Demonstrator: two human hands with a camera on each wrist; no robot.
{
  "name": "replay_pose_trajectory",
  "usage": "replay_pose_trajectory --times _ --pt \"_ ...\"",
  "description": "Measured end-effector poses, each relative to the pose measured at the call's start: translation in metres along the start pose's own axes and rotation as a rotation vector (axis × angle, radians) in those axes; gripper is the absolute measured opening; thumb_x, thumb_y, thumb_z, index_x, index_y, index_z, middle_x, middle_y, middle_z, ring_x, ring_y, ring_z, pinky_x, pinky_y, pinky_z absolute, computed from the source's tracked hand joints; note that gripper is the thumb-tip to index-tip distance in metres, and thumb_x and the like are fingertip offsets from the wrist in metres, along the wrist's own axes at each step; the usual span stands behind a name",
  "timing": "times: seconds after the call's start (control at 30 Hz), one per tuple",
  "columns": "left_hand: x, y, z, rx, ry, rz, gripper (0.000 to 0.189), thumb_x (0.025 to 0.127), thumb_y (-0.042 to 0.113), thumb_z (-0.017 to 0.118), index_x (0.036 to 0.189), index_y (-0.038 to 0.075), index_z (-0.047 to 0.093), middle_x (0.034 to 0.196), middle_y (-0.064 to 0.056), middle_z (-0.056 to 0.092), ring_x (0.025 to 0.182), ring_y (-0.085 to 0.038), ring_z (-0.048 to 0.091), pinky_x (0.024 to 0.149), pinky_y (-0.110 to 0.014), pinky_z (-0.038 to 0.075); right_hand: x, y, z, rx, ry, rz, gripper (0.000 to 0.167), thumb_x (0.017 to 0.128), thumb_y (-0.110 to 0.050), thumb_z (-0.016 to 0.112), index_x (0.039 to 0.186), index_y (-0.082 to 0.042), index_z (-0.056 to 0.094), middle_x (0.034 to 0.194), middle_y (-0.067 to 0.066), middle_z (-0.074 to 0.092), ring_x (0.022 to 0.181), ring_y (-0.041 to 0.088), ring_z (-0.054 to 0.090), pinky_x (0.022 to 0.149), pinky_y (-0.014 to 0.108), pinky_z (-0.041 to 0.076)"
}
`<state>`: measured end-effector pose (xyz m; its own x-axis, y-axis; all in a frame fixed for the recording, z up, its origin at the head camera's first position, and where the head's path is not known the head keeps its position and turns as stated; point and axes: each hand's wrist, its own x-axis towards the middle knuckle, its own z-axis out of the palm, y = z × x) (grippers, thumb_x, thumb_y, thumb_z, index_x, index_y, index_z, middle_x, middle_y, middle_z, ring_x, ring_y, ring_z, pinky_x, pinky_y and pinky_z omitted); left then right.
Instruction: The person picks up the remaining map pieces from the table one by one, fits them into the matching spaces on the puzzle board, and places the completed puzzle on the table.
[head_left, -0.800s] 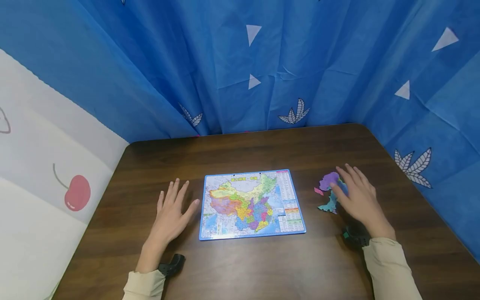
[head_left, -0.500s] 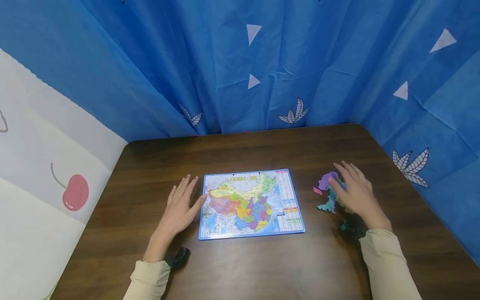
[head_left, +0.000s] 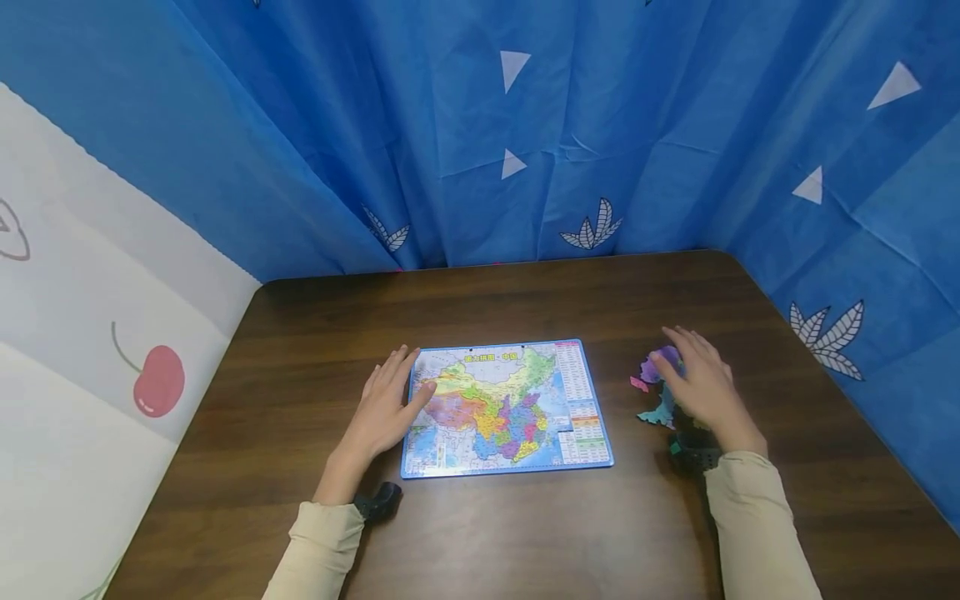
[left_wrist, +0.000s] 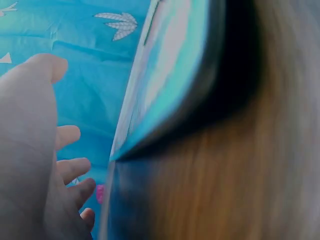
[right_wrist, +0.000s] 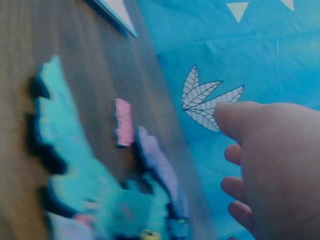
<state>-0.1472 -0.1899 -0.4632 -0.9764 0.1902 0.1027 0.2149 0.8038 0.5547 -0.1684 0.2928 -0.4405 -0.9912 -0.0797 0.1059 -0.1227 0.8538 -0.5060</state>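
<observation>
A map puzzle board [head_left: 510, 408] with a blue border lies on the table, showing a colourful map with printed tables down its right side. My left hand [head_left: 384, 408] is at the board's left edge, fingers extended, overlapping its corner in the head view and holding nothing. To the right lies a small group of loose puzzle pieces: a purple piece [head_left: 657, 367], a small pink piece [right_wrist: 124, 122] and a teal piece [right_wrist: 75, 155]. My right hand [head_left: 705, 387] hovers over this group with relaxed fingers, hiding part of it; nothing is in its grasp.
The dark wooden table [head_left: 525, 542] meets a blue curtain [head_left: 465, 150] along its back and right sides. A white cloth with a cherry print [head_left: 159, 381] hangs at the left. Each wrist wears a black camera mount [head_left: 382, 502].
My left hand has moved right and slightly away from me, now overlapping the board's left edge. My right hand has shifted slightly left over the pieces. Board and pieces stay in place.
</observation>
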Motion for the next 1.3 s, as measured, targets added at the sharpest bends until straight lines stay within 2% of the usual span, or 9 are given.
replay_pose_trajectory --times 0.2,0.4,0.8,1.0,1.3 --pt "0.000 0.001 0.013 0.009 -0.019 -0.011 0.075 0.103 0.056 0.049 0.162 0.013 0.032 0.171 -0.015 0.021 0.159 -0.036 0.015 0.128 -0.057 0.008 -0.002 0.006 0.014 -0.009 0.023 0.000 0.065 0.108 -0.045 0.047 0.156 -0.001 0.038 0.160 0.033 0.033 0.147 0.058 0.025 0.107 0.084 0.020" --pt "-0.002 0.002 0.014 0.035 -0.010 -0.016 0.074 0.102 0.052 0.054 0.161 0.013 0.035 0.171 -0.015 0.022 0.159 -0.035 0.017 0.129 -0.056 0.010 -0.003 0.011 0.017 -0.019 0.038 -0.036 0.060 0.108 -0.041 0.049 0.154 -0.002 0.042 0.158 0.033 0.037 0.146 0.058 0.028 0.105 0.083 0.021" --pt "-0.005 0.002 0.014 0.202 -0.073 0.039 0.083 0.096 0.059 0.058 0.161 0.013 0.037 0.171 -0.012 0.021 0.160 -0.031 0.015 0.129 -0.057 0.008 -0.007 0.019 0.017 -0.025 -0.009 0.001 0.060 0.104 -0.025 0.054 0.157 -0.004 0.038 0.162 0.031 0.031 0.147 0.057 0.023 0.108 0.082 0.017" --pt "-0.004 0.002 0.016 0.212 -0.076 0.040 0.083 0.094 0.058 0.060 0.161 0.012 0.037 0.172 -0.013 0.021 0.160 -0.032 0.014 0.129 -0.057 0.007 -0.007 0.021 0.019 -0.040 -0.023 -0.013 0.062 0.101 -0.020 0.056 0.158 -0.005 0.037 0.163 0.031 0.027 0.146 0.059 0.023 0.108 0.083 0.018" --pt "-0.005 0.000 0.018 0.202 -0.079 0.027 0.083 0.094 0.057 0.061 0.160 0.012 0.038 0.171 -0.012 0.022 0.160 -0.031 0.014 0.129 -0.056 0.007 -0.006 0.020 0.025 -0.111 -0.043 -0.020 0.064 0.098 -0.025 0.061 0.156 -0.006 0.040 0.162 0.032 0.028 0.144 0.058 0.025 0.108 0.082 0.021"
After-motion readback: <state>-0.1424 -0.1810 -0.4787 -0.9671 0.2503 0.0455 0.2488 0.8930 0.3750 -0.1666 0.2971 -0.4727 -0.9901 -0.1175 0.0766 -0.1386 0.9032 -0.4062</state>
